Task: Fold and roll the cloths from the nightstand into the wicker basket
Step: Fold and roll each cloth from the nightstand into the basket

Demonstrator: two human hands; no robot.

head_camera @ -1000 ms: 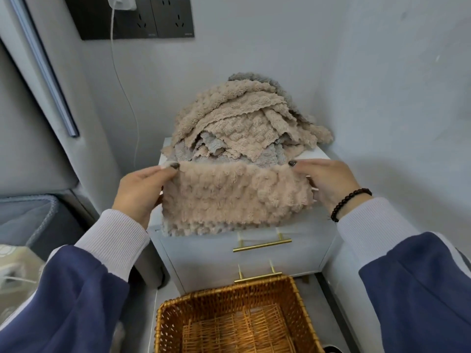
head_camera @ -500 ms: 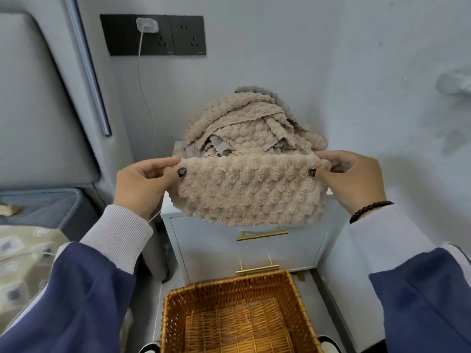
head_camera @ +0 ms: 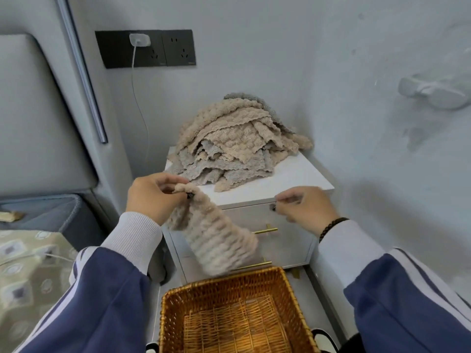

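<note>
Room, head view: grey walls meet in a corner behind a white nightstand (head_camera: 300,174); a black socket panel (head_camera: 146,48) with a plugged-in charger sits on the left wall, and a padded headboard (head_camera: 30,110) fills the far left.
Pile: the loose cloths (head_camera: 237,141), beige and grey, lie heaped toward the back of the nightstand top, apart from both hands.
Cloth in work: one beige cloth (head_camera: 214,240) hangs in the air in front of the drawers, blurred at its lower end.
Left grip: the left hand (head_camera: 155,197) pinches the cloth's upper end between thumb and fingers, so the whole cloth hangs from this one hold.
Right grip: the right hand (head_camera: 303,207) is off the cloth, its fingers loosely curled and blurred, holding nothing that can be seen.
Key relation: the cloth's long axis runs down and to the right from the left grip, so its free lower end swings nearer the right hand's side and just above the basket's far rim.
Basket: the wicker basket (head_camera: 293,296) stands on the floor below the drawers, with no cloths visible in it.
Step, as judged: the cloth is folded to a strip, and rolling is probably next.
Next need, as judged: the right hand would have to catch the hanging end before the roll can start.
</note>
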